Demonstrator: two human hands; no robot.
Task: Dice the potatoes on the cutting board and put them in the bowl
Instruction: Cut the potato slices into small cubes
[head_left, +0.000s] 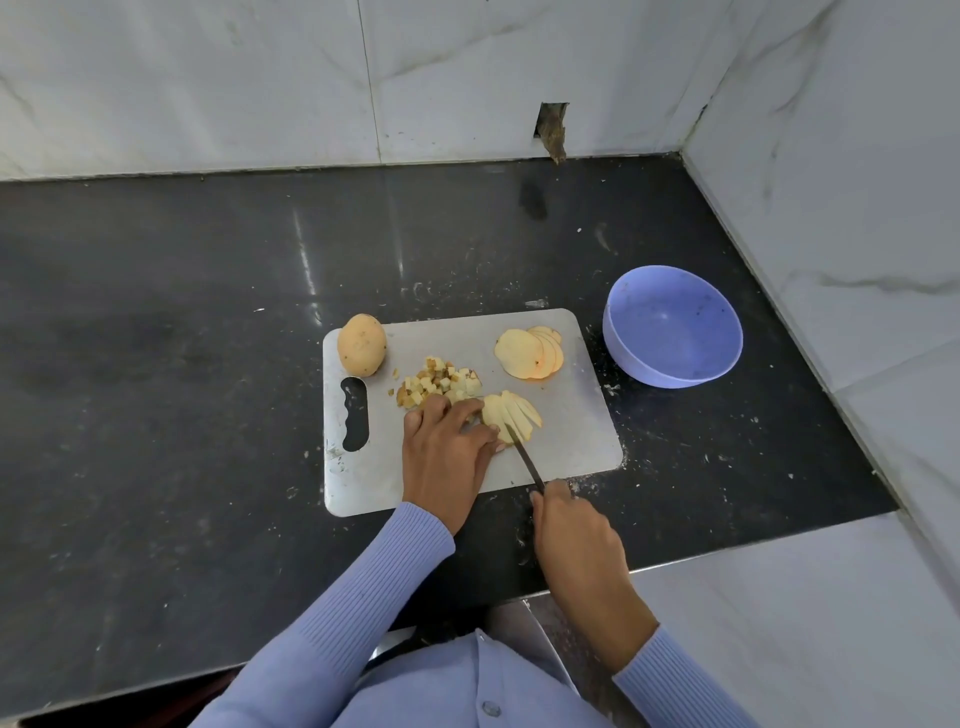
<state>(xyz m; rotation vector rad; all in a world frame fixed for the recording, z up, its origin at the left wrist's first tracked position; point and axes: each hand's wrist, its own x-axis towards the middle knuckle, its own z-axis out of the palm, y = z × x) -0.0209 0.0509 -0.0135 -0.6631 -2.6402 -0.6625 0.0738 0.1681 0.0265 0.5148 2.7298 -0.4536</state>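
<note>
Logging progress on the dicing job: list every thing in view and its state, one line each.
Whole potato: uncut, at board's far left corner.
Diced pile: cut, on cutting board.
Slice stack: sliced, not diced.
Slices under knife: being cut.
Knife: blade on slices.
Bowl: upright, empty.
Left hand: holds slices.
Right hand: grips knife.
</note>
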